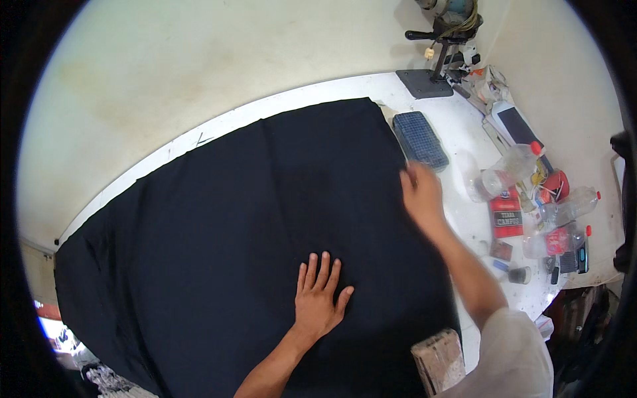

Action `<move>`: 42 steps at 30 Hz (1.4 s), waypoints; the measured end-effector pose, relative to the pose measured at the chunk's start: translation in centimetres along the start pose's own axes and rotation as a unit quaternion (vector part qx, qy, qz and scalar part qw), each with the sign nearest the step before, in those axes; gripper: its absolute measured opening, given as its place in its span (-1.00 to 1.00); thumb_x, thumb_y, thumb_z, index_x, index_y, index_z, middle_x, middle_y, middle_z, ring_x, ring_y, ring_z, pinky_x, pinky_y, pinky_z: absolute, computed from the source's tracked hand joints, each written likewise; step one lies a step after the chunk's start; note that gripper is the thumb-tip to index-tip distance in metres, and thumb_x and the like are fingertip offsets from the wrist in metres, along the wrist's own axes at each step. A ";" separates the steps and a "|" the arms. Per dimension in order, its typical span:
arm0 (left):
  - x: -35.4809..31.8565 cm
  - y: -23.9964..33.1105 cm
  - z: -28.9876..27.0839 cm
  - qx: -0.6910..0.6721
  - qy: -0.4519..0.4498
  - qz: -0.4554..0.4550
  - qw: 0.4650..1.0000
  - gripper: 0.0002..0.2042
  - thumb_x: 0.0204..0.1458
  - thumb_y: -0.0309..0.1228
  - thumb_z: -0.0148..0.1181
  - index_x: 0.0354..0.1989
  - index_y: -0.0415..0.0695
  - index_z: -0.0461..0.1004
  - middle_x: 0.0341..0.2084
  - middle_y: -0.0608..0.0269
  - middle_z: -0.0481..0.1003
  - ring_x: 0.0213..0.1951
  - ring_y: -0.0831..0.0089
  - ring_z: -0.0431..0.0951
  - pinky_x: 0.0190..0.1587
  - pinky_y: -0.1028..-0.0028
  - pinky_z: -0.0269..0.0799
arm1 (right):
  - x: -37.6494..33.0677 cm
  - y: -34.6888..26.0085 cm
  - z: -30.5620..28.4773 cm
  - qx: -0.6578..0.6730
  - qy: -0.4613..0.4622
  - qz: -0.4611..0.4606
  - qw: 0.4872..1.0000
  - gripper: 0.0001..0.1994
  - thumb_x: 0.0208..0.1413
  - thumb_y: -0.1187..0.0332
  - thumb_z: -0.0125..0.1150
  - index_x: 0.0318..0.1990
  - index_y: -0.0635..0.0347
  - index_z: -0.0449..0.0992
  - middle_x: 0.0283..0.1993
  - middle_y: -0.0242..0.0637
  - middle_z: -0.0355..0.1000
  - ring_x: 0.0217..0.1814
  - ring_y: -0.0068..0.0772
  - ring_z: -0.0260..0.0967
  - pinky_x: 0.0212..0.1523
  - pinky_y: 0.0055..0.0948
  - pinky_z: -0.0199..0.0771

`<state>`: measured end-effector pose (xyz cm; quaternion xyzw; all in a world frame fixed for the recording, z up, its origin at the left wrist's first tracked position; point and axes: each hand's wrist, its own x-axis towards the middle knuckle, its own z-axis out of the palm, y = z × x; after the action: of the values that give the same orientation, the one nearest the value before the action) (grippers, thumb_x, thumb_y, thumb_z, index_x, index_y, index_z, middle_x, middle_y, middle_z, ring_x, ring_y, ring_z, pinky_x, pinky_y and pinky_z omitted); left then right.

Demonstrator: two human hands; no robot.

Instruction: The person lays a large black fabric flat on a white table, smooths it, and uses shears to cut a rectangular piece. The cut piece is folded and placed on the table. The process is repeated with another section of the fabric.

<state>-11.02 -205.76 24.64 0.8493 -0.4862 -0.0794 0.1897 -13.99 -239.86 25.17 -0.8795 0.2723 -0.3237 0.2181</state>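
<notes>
A large black cloth (pixel 206 219) lies spread over the white table, with shallow creases toward its left side. My left hand (pixel 318 302) rests flat on it, right of the middle, with the fingers spread and nothing held. At the cloth's right edge, my right hand (pixel 423 196) is bent inward, its thumb and fingers drawn together on the border of the fabric. Slight blur softens these fingertips. Just beyond them sits a dark blue checked block (pixel 421 139). A brown wrapped block (pixel 439 361) stands on the cloth's near right corner, beside my right sleeve.
A machine on a metal stand (pixel 424 83) occupies the far right of the white table (pixel 464 119). Clear plastic bottles (pixel 507 174) with red caps, a red packet (pixel 507 215), a small cup (pixel 519 274) and a white-framed dark panel (pixel 517 125) crowd the right side. A wall (pixel 232 53) rises behind.
</notes>
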 end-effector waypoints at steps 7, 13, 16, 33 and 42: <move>9.5 -22.9 -7.1 0.116 0.172 -0.200 0.958 -0.47 0.48 -0.14 0.04 0.51 -0.12 0.37 0.55 -0.12 0.23 0.63 -0.03 0.07 0.62 0.00 -0.02 | 21.6 3.6 18.2 -0.174 -0.032 0.083 0.981 -0.57 0.32 0.12 0.37 0.12 0.33 0.62 0.19 0.09 0.54 0.29 0.16 0.48 0.33 0.06 0.49; 16.6 -32.1 -7.6 0.156 0.104 -0.241 0.952 -0.29 0.47 0.18 -0.26 0.61 -0.01 0.22 0.63 -0.02 0.09 0.67 -0.01 -0.08 0.67 -0.04 -0.27 | 25.6 1.9 19.5 -0.139 -0.138 0.270 0.943 -0.48 0.10 0.09 0.59 0.14 0.17 0.70 0.15 -0.06 0.67 0.27 -0.04 0.59 0.37 0.15 0.30; 20.3 -32.8 -8.0 0.161 0.127 -0.235 0.950 -0.29 0.46 0.19 -0.26 0.62 0.01 0.22 0.63 0.01 0.09 0.67 -0.01 -0.09 0.65 -0.13 -0.29 | 25.6 2.3 19.8 -0.095 -0.038 0.197 0.975 -0.58 0.19 0.10 0.48 0.09 0.17 0.69 0.11 0.04 0.66 0.15 0.10 0.63 0.21 0.17 0.46; 19.2 -11.8 -3.4 0.163 0.209 0.009 0.964 -0.63 0.18 -0.33 0.26 0.13 -0.20 0.57 0.14 -0.06 0.54 0.26 -0.10 0.48 0.38 -0.24 0.24 | 14.1 1.7 16.5 -0.162 -0.142 -0.261 0.941 -0.49 0.52 0.05 -0.12 0.47 0.01 0.41 0.53 -0.03 0.35 0.60 0.08 0.24 0.57 0.24 0.15; 17.1 13.2 10.6 -0.040 -0.041 0.108 0.993 -0.35 0.46 -0.02 -0.11 0.56 -0.20 0.25 0.62 -0.14 0.04 0.67 -0.11 -0.22 0.65 -0.16 -0.41 | 12.2 13.1 6.5 -0.304 -0.195 0.244 0.900 0.23 -0.11 -0.07 0.59 0.70 -0.09 -0.05 0.69 0.33 -0.10 0.64 0.48 0.07 0.60 0.38 -0.02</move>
<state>-16.13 -228.99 21.11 0.7797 -0.5787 -0.1122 0.2110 -6.04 -256.00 18.82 -0.8548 0.5151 0.0165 0.0608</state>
